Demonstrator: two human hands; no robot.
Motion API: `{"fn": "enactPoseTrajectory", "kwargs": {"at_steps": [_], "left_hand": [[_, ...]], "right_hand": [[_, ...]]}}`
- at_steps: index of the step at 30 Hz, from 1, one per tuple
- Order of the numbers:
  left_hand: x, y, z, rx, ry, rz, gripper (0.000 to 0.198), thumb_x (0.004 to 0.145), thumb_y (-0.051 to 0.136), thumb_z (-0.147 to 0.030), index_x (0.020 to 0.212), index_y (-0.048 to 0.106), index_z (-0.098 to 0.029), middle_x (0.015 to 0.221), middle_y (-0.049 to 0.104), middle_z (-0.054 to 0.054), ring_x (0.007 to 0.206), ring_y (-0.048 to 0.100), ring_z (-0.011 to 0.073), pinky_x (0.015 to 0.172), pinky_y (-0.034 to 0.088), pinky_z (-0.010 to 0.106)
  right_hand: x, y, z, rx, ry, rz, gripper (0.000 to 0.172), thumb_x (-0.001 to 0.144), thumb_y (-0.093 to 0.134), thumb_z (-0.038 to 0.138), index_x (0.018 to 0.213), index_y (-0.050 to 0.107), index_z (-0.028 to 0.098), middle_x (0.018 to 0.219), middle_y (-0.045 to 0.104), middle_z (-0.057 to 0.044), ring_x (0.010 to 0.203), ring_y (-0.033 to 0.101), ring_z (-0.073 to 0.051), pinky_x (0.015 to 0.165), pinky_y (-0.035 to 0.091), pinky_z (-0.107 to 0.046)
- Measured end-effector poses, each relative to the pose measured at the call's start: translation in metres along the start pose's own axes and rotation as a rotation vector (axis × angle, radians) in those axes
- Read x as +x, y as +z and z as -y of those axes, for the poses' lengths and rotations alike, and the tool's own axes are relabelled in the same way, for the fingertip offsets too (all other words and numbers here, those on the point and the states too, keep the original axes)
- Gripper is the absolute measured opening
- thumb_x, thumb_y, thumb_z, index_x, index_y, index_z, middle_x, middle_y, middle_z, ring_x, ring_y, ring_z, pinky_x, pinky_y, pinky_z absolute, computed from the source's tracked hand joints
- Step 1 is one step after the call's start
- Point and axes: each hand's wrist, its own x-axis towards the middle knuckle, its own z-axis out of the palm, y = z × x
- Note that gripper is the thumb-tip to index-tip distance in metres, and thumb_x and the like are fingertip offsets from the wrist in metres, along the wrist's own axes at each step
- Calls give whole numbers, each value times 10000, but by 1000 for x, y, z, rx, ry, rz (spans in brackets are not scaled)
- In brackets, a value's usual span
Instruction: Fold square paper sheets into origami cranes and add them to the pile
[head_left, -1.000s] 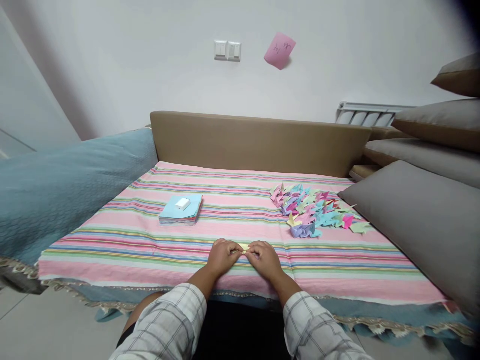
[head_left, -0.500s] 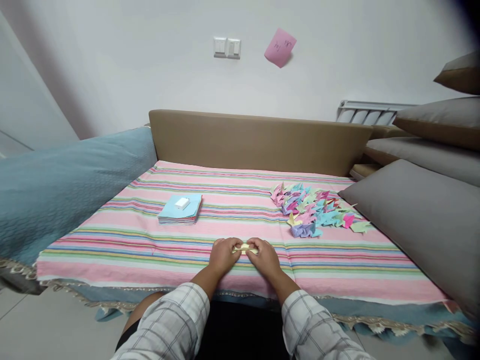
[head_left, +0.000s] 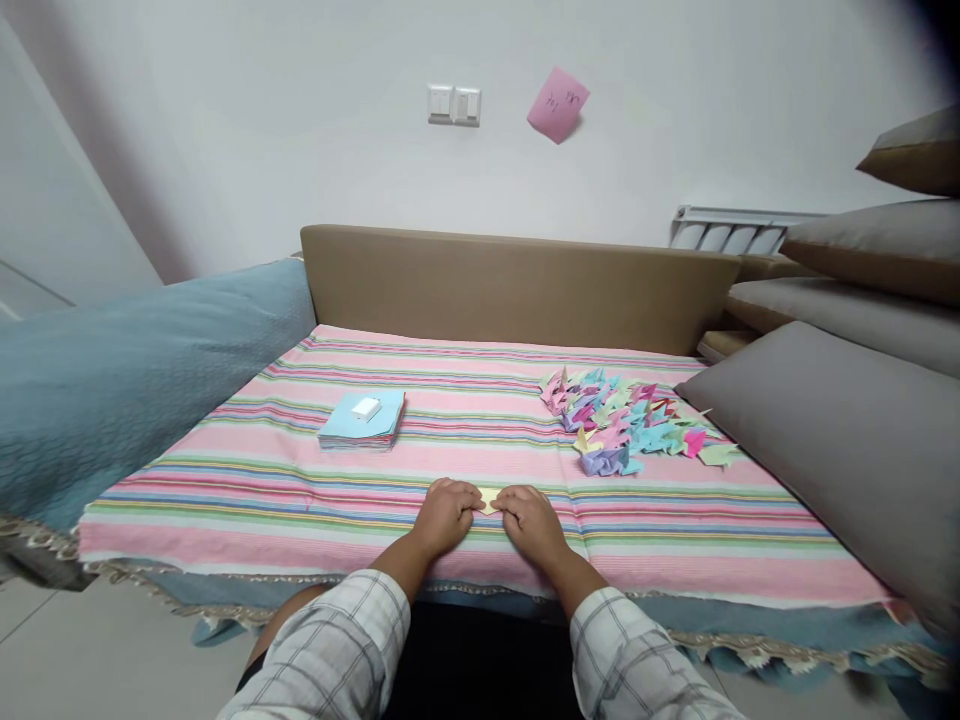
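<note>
My left hand (head_left: pixel 444 514) and my right hand (head_left: pixel 531 519) rest side by side on the striped cloth (head_left: pixel 300 480) near its front edge. Both have their fingers curled and pinch a small pale yellow folded paper (head_left: pixel 490 500) between them. Most of the paper is hidden under my fingers. To the right, farther back, lies a heap of several folded paper cranes (head_left: pixel 626 425) in pink, blue, green and purple. On the left sits a stack of coloured paper squares (head_left: pixel 361 422) with a small white block (head_left: pixel 366 408) on top.
A blue blanket (head_left: pixel 112 380) is bunched along the left side. Grey cushions (head_left: pixel 840 420) are piled at the right. A tan headboard (head_left: pixel 510 285) closes the back, with light switches (head_left: pixel 454 104) and a pink note (head_left: pixel 558 102) on the wall above.
My fingers have shifted slightly on the yellow paper, showing a little more of its pointed middle. The view has tilted a bit. Nothing else has moved.
</note>
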Motion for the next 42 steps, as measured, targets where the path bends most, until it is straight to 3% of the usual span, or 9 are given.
{"fn": "enactPoseTrajectory", "kwargs": {"at_steps": [5, 12, 17, 19, 24, 28, 32, 37, 42], "left_hand": [[-1, -2, -1, 26, -17, -37, 276, 668, 518, -48, 780, 713, -210, 983, 692, 30, 919, 573, 194, 901, 390, 364], [13, -6, -11, 82, -187, -6, 233, 847, 450, -228, 945, 655, -177, 965, 657, 75, 961, 549, 214, 913, 375, 368], [29, -10, -23, 115, -349, 76, 110, 727, 582, -211, 808, 642, -168, 944, 618, 99, 953, 535, 246, 859, 380, 368], [33, -13, -27, 91, -409, 98, 93, 706, 576, -188, 783, 627, -181, 906, 621, 80, 932, 540, 240, 827, 384, 348], [37, -18, -28, -85, -531, 150, 125, 702, 542, -169, 793, 614, -215, 684, 609, -4, 751, 570, 183, 734, 390, 287], [37, -17, -25, -342, -603, 177, 209, 694, 542, -183, 877, 640, -202, 634, 608, -22, 645, 559, 150, 633, 397, 248], [36, -24, -22, -645, -620, 210, 205, 704, 528, -259, 805, 661, -140, 647, 635, 10, 630, 573, 147, 622, 426, 252], [32, -48, -21, -958, -574, 211, 362, 766, 434, -400, 805, 663, -124, 751, 681, 65, 760, 622, 170, 734, 461, 291], [27, -45, -28, -1081, -515, 138, 362, 566, 740, -380, 809, 632, -135, 760, 662, 31, 705, 596, 135, 710, 445, 268]], "right_hand": [[-5, 0, 3, -80, -51, -6, 404, 730, 456, 47, 973, 694, 264, 995, 658, -29, 937, 536, -203, 831, 384, -342], [-6, 5, 4, -173, -97, -34, 342, 749, 468, 68, 970, 668, 236, 1038, 649, -39, 955, 531, -205, 841, 363, -342], [-7, 3, 14, -208, -102, -39, 169, 833, 506, 218, 955, 623, 209, 1012, 632, -53, 938, 517, -208, 829, 347, -338], [-7, 3, 19, -222, -87, -40, 178, 833, 539, 291, 976, 602, 207, 990, 623, -56, 924, 511, -214, 816, 345, -340], [-9, 8, 24, -253, -63, -76, 253, 816, 582, 351, 1026, 578, 210, 987, 610, -62, 929, 506, -229, 814, 344, -345], [-9, 13, 23, -242, -67, -130, 189, 847, 556, 323, 987, 592, 201, 952, 629, -61, 902, 533, -214, 792, 354, -327], [-5, 10, 24, -207, -97, -202, 158, 894, 489, 267, 964, 616, 204, 896, 663, -49, 859, 570, -191, 775, 364, -307], [4, -6, 37, 45, -6, -246, 252, 923, 396, 281, 961, 633, 205, 897, 676, -55, 858, 592, -186, 775, 396, -295], [13, -5, 53, 609, 342, -299, 284, 856, 468, 428, 900, 618, 192, 760, 654, -23, 676, 582, -164, 612, 440, -257]]}}
